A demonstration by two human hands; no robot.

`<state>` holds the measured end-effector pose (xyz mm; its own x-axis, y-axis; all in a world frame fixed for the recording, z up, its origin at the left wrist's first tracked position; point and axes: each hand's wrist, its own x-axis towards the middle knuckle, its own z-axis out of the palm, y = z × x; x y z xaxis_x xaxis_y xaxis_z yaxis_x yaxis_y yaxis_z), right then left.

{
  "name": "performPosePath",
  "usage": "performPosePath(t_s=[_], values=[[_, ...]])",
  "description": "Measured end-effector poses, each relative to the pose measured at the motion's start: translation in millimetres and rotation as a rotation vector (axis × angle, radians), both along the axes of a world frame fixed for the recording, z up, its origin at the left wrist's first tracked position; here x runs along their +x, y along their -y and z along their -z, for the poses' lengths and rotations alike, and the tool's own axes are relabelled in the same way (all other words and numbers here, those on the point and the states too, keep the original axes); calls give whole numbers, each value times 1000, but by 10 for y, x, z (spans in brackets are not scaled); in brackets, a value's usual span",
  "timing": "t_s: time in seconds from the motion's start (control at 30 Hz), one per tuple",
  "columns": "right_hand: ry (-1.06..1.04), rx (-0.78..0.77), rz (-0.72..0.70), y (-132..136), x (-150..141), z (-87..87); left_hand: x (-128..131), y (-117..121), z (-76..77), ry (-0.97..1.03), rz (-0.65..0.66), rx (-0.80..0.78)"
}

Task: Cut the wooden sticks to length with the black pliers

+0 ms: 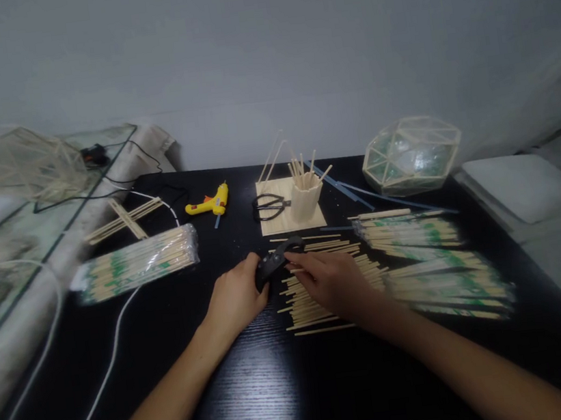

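My left hand (237, 297) is closed around the handles of a black cutting tool (275, 259) on the black table (263, 391). My right hand (332, 279) rests on a loose pile of cut wooden sticks (314, 309), its fingers pinched at the tool's jaws; what they pinch is too small to make out. Behind the hands a small wooden board (282, 220) carries a cup of sticks (305, 196) and black scissors (268, 206).
A yellow glue gun (210, 204) lies at the back left. Wrapped chopstick bundles lie at left (137, 263) and right (437, 265). A faceted stick-frame dome (410, 155) stands back right. A white cable (106, 377) crosses the left side. Another stick frame (16, 165) sits far left.
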<state>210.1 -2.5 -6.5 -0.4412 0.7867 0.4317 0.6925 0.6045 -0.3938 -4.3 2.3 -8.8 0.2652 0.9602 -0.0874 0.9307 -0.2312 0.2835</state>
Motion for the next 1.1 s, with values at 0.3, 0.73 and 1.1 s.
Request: performPosePath(t_s=[0.3, 0.73, 1.1], values=[[-85, -93, -46, -30, 43, -80, 11, 4, -15, -20, -19, -3], [107, -362, -17, -126, 80, -211, -43, -96, 10, 136, -141, 37], [404, -453, -297, -46, -166, -136, -41, -118, 66, 222, -127, 84]])
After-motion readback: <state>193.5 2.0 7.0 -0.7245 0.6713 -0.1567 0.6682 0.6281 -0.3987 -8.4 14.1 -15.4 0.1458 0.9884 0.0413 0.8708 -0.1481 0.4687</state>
